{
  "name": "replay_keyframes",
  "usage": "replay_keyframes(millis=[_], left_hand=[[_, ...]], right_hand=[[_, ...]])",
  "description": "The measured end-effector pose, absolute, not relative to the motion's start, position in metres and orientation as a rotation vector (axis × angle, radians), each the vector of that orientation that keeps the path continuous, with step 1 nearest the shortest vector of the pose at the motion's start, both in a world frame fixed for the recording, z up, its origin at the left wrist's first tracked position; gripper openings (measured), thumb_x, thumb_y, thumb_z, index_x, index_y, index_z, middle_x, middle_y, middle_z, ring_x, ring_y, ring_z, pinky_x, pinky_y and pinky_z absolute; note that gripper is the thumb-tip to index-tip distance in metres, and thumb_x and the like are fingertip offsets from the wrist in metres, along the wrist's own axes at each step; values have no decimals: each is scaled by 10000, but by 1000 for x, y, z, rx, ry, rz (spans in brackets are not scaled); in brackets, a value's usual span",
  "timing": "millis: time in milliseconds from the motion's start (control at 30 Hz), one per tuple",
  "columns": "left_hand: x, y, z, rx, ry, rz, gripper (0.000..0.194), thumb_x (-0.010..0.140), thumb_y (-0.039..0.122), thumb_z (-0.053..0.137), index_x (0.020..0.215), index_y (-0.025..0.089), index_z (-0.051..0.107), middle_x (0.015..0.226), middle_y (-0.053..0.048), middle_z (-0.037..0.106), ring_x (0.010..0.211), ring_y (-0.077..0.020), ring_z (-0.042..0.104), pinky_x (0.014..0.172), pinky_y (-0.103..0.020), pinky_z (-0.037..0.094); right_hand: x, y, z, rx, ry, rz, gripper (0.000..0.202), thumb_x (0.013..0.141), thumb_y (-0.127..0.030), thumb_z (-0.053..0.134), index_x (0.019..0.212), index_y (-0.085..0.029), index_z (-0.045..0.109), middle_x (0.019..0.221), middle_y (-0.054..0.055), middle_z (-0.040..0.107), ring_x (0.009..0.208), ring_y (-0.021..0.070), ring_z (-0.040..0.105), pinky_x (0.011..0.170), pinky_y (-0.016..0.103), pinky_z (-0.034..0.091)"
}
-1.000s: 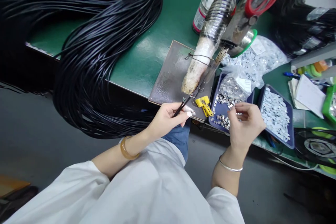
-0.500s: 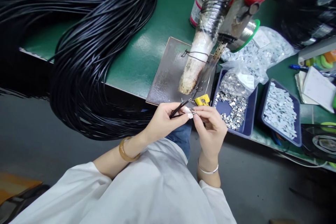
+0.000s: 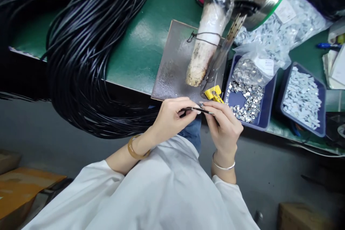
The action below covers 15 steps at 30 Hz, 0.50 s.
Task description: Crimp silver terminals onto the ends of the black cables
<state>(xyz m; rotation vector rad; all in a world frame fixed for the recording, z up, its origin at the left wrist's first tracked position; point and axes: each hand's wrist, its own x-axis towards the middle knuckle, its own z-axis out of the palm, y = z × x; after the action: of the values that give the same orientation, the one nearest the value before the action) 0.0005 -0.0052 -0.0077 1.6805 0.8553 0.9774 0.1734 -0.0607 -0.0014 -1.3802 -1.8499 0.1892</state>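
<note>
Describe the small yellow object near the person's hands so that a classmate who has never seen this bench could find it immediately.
Start at the green table and find the dark plate at its near edge. At that plate's near right corner, just above the right hand, lies the yellow clip. It is the only bright yellow thing there, beside a blue tray of silvery metal pieces.

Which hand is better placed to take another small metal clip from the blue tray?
The right hand, probably. It is beside the blue tray of metal clips, while the left hand is farther from it and pinches the black cable end.
</note>
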Motion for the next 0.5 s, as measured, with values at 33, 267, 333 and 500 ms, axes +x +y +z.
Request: replay_keyframes(millis=[33, 267, 333, 500], left_hand=[[0, -5, -8, 1764, 853, 989, 121, 891, 139, 626, 837, 147, 734, 698, 4, 619, 596, -84, 507, 561, -190, 386], [1, -12, -13, 2141, 875, 1061, 184, 957, 167, 559, 871, 144, 720, 721, -25, 649, 654, -119, 568, 641, -224, 430], [3, -16, -17, 2175, 907, 1149, 188, 972, 182, 541, 919, 153, 720, 732, -32, 674, 659, -124, 589, 660, -230, 451], [4, -25, -19, 2061, 911, 1238, 176, 954, 153, 532, 993, 173, 702, 824, -52, 753, 739, -144, 673, 722, -246, 511]], right_hand=[[175, -61, -1, -1382, -1884, 187, 309, 914, -61, 611, 1146, -255, 676, 1118, 55, 744, 1034, 153, 714, 936, 309, 592], [167, -64, 1, -1463, -1731, 275, 180, 925, -147, 619, 1022, -270, 707, 1051, 29, 750, 984, 174, 720, 912, 362, 608], [159, -64, -1, -1480, -1565, 347, 119, 916, -185, 640, 963, -266, 713, 1018, 28, 745, 963, 182, 724, 886, 378, 622], [147, -63, -8, -1405, -1257, 616, 53, 914, -257, 646, 876, -246, 681, 1019, 31, 716, 931, 188, 741, 840, 388, 649]])
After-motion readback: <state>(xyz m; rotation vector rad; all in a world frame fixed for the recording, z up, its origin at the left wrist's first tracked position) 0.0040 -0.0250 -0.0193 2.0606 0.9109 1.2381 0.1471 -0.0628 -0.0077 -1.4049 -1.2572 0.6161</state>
